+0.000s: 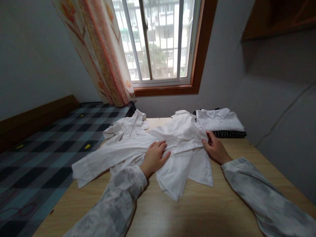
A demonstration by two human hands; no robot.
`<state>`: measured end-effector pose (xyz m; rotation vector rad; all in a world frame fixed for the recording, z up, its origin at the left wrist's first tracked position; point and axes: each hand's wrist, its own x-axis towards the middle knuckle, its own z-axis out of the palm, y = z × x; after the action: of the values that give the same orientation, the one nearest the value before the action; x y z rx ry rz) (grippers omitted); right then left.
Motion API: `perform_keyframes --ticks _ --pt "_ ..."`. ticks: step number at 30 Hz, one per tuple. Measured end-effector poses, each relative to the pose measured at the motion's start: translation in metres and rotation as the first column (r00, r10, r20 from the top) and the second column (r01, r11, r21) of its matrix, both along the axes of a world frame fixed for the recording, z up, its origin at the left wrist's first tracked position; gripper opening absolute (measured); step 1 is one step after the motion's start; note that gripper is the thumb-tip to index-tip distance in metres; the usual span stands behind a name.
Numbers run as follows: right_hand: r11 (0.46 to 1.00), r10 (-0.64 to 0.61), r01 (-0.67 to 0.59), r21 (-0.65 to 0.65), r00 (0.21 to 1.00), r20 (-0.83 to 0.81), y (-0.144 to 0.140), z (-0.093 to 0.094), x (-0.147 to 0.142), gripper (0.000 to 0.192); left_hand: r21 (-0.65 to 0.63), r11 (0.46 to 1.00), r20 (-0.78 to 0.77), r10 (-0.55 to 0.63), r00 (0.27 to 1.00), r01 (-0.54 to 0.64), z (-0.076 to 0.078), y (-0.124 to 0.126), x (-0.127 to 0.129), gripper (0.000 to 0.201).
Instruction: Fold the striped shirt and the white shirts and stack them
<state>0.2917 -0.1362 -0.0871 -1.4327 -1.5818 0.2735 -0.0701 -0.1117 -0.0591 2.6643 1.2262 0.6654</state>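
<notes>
A white shirt lies spread and rumpled across the middle of the counter, one sleeve reaching out to the left and two hem flaps hanging toward the near side. A crumpled white bunch sits at its far left; whether it is part of the same shirt, I cannot tell.

The left hand rests palm down on the middle of the shirt, fingers loosely extended, gripping nothing. The right hand is nearly closed, thumb and fingers pinching the shirt's right edge.

Just beyond the right hand, at the far right of the counter, a folded shirt rests on dark striped cloth.

To the left is a bed in plaid, with yellow marks on dark patches, too small to read, and a thin red cord at its near end. On the far side, a flowered curtain hangs left of a window; the tiny print on the window's right frame is illegible.
</notes>
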Motion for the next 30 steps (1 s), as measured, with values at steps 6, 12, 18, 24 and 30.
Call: perform_keyframes --ticks 6,12,18,24,30 --pt "1.000 0.009 -0.009 -0.007 1.000 -0.003 -0.0008 0.0031 -0.0013 0.039 0.009 1.000 0.006 0.002 1.000 -0.002 0.0014 -0.0008 0.0003 0.028" --pt "1.000 0.019 -0.020 -0.019 1.000 -0.023 -0.0018 0.0047 -0.0030 0.039 0.008 1.000 0.006 -0.003 1.000 0.003 -0.0004 0.0002 -0.0007 0.030" --pt "1.000 0.007 -0.007 -0.015 1.000 -0.011 -0.0018 0.0058 -0.0038 0.040 0.000 1.000 0.001 0.000 1.000 0.000 0.0009 -0.0005 -0.0007 0.030" --pt "1.000 0.012 -0.013 -0.022 1.000 -0.022 -0.0020 0.0039 -0.0034 0.041 0.012 1.000 -0.001 -0.001 1.000 0.001 -0.0004 0.0004 -0.0009 0.031" --pt "1.000 0.015 -0.015 -0.017 1.000 -0.023 -0.0045 0.0057 -0.0039 0.039 0.007 1.000 0.003 -0.004 1.000 0.004 0.0023 0.0000 -0.0004 0.028"
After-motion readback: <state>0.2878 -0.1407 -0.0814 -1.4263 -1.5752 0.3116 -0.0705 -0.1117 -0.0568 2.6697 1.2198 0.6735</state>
